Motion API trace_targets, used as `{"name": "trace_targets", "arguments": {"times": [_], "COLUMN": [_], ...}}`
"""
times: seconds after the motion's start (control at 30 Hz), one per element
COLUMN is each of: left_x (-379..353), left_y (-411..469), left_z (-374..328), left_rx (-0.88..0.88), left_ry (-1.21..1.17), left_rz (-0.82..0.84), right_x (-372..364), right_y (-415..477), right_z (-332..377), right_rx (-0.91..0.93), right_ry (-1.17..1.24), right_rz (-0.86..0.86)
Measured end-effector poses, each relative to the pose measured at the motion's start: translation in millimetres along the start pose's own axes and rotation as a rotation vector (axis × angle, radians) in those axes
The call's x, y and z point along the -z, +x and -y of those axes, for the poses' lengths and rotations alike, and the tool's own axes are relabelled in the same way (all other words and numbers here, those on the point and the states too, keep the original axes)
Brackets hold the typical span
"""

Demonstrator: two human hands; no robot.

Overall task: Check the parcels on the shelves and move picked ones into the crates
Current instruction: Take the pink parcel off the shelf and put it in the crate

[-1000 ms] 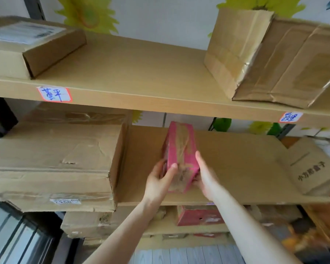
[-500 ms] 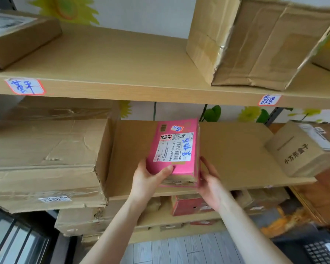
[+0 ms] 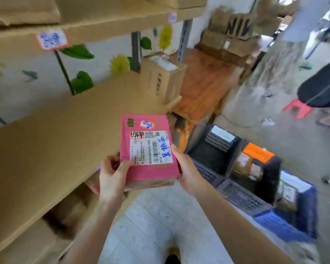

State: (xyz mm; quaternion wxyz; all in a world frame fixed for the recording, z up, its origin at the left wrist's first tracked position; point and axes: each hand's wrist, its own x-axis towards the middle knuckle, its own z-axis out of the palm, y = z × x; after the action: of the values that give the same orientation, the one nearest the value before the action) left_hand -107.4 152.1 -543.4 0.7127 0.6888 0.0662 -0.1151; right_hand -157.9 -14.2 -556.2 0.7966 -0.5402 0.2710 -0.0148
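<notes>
Pale plank floor point(image 3: 160, 216) lies open at lower centre, between the wooden shelf point(image 3: 46, 149), whose front edge runs diagonally at left, and the crates at right: a black crate point(image 3: 211, 161) and, at lower right, a blue crate point(image 3: 286, 225). At centre the pink parcel point(image 3: 152, 174) is gripped at its lower sides by the left hand point(image 3: 112, 176) and right hand point(image 3: 187, 172). Its white label point(image 3: 151, 147) reads "855WB015A 002", "M14", "68", plus blue handwriting.
</notes>
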Motion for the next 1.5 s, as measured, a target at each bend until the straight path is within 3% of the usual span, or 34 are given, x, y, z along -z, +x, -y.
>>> {"name": "trace_targets", "arguments": {"times": [0.23, 0.37, 0.63, 0.93, 1.17, 1.4, 1.5], "left_x": [-205.7, -326.3, -506.3, -666.5, -786.3, -868.5, -889.4], "left_y": [-42.1, -74.1, -139.9, -152.3, -155.5, -153.8, -150.1], "left_z": [47.5, 84.6, 160.3, 250.5, 340.9, 488.7, 564.6], "left_rx": [0.012, 0.005, 0.155, 0.342, 0.423, 0.409, 0.374], "left_ry": [0.189, 0.257, 0.396, 0.547, 0.755, 0.987, 1.106], "left_rz": [0.416, 0.527, 0.844, 1.039, 1.167, 1.211, 1.133], "right_x": [210.4, 327.5, 514.5, 674.6, 802.7, 920.8, 967.1], "right_y": [-38.3, -62.3, -101.2, -70.3, -23.5, 25.1, 56.2], "right_z": [11.4, 16.9, 23.1, -2.0, -36.0, -135.5, -198.6], "right_rx": [0.017, -0.023, -0.103, -0.275, -0.421, -0.474, -0.508], "right_ry": [0.251, 0.248, 0.331, 0.384, 0.150, 0.150, 0.097], "right_rz": [-0.380, -0.590, -0.791, -1.006, -1.184, -1.146, -1.092]}}
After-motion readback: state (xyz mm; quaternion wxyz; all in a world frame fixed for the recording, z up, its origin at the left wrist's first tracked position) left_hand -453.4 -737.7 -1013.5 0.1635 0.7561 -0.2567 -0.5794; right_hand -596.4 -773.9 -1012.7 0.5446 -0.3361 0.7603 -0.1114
